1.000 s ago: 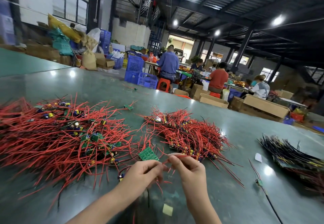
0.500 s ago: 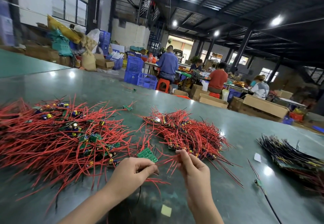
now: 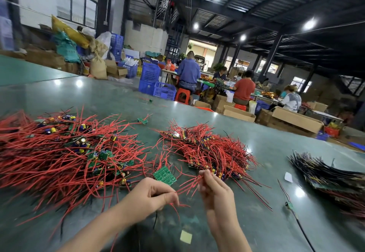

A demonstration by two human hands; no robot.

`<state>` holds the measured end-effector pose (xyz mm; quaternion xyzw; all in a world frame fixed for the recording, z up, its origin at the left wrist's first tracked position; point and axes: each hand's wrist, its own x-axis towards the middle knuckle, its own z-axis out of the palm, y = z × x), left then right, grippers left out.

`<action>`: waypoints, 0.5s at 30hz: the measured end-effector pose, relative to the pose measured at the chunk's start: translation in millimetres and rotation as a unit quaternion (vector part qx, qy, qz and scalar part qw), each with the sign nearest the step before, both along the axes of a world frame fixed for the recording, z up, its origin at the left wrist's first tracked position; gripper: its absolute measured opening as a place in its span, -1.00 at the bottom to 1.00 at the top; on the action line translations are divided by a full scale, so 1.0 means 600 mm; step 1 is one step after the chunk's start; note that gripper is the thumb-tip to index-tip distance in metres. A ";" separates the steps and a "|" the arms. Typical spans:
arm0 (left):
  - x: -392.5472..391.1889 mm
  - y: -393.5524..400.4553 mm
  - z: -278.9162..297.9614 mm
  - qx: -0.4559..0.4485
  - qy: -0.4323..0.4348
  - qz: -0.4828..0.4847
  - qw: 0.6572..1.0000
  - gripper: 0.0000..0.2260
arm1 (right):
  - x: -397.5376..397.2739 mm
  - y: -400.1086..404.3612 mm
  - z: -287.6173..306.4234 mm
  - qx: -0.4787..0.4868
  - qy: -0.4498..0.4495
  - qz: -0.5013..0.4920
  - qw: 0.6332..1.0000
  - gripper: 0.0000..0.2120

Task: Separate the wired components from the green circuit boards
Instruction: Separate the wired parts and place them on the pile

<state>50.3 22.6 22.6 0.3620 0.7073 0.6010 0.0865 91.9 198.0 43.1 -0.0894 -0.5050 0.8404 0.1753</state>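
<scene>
My left hand (image 3: 152,196) curls round the near ends of some red wires just in front of a green circuit board (image 3: 165,175) that lies on the table. My right hand (image 3: 214,189) pinches a small bunch of red wires (image 3: 187,185) between fingertips and thumb, beside the left hand. A big tangle of red-wired boards (image 3: 65,153) spreads over the left of the table. A second red-wired pile (image 3: 209,149) lies in the middle, just beyond my right hand.
A dark bundle of black-wired boards (image 3: 325,174) lies at the right. One loose board with a black lead (image 3: 290,205) sits near it, plus a white scrap (image 3: 288,177) and a yellow scrap (image 3: 186,237). The green table (image 3: 110,97) stretches far; people work at benches behind.
My two hands have drawn slightly apart, the left one sinking toward me and the right one lifting its bunch of red wires. The green board stays flat on the table.
</scene>
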 end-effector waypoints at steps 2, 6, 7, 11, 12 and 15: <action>-0.001 -0.003 0.005 0.010 -0.016 -0.004 1.000 -0.84 | -0.001 0.000 0.001 -0.062 -0.014 0.036 0.997 -0.85; 0.000 -0.010 0.013 0.007 -0.018 -0.009 1.000 -0.82 | 0.000 0.003 0.003 0.010 -0.002 0.003 1.000 -0.82; 0.001 -0.012 0.014 0.008 -0.021 -0.006 1.000 -0.80 | -0.001 0.005 0.004 0.040 0.004 -0.014 0.999 -0.82; 0.003 -0.016 0.021 0.025 -0.048 0.012 0.998 -0.82 | -0.001 0.003 0.002 0.024 0.022 -0.010 0.999 -0.80; 0.004 -0.015 0.022 0.029 -0.057 0.013 0.998 -0.83 | -0.001 0.002 0.003 0.015 0.022 -0.006 1.000 -0.79; 0.006 -0.014 0.022 0.036 -0.074 0.007 0.997 -0.83 | 0.002 0.002 0.003 0.018 0.030 -0.021 0.999 -0.81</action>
